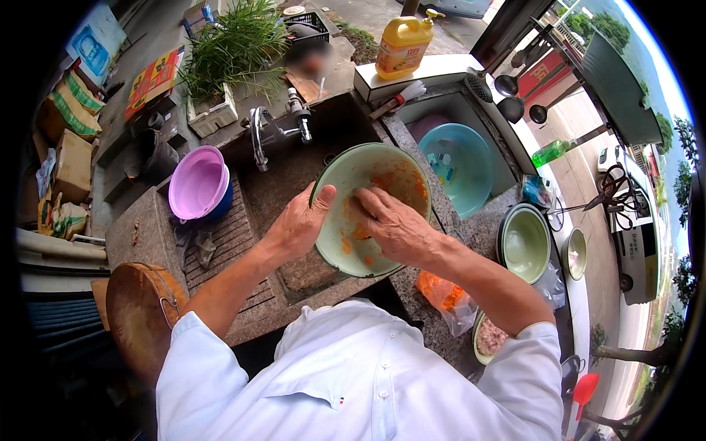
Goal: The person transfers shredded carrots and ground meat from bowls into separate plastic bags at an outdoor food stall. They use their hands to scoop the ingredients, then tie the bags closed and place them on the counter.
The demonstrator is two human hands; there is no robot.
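Observation:
A pale green enamel basin is tilted over the stone sink, with orange, moist bits stuck to its inner wall. My left hand grips the basin's left rim, thumb on the inside. Inside the basin is my right hand, its fingers bent down against the orange bits; whether they hold any is hidden. Below my right forearm, a clear plastic bag with orange contents lies on the counter. Near my right elbow stands a bowl of minced meat, partly covered by the sleeve.
A chrome faucet rises behind the sink. Pink and blue baskets stand at the left, above a round wooden board. A turquoise basin sits in the right-hand sink, near stacked enamel bowls. Ladles hang at the upper right.

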